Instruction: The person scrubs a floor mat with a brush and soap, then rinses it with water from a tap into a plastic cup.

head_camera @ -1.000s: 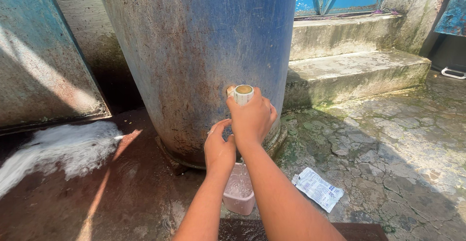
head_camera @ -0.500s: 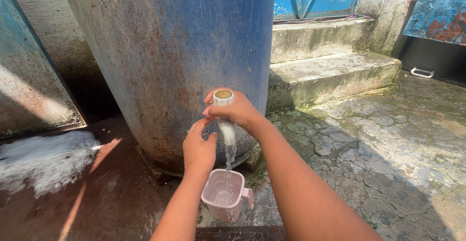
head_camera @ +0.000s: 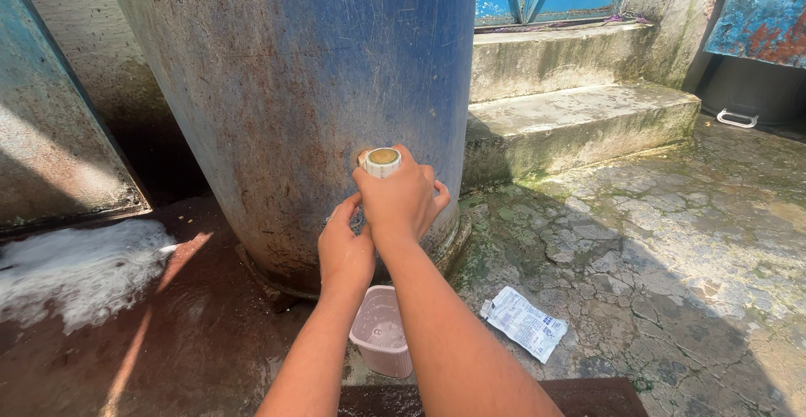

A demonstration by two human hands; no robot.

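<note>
1. Head view shows your right hand (head_camera: 399,201) closed around the white tap (head_camera: 383,162) that sticks out of the blue drum (head_camera: 319,89), low on its rusty side.
2. Your left hand (head_camera: 344,253) sits just below and to the left of it, fingers curled up against the tap's underside; whether it truly grips anything you cannot tell from here.
3. A pink jug (head_camera: 382,333) stands on the ground right under the tap, partly hidden by your right forearm. Some water seems to lie in it, but the level is hard to read.
4. No stream shows between tap and jug at this moment, so the flow looks to be off or hidden behind your hands.
5. As a judgement: the jug is placed and your hands are on the tap, so the setting-up is done. The jug is not visibly full, and it has not been lifted away.
6. Foamy water (head_camera: 75,270) spreads over the wet floor at the left, and a small white packet (head_camera: 525,323) lies on the stones to the right of the jug, near the steps (head_camera: 579,119).
</note>
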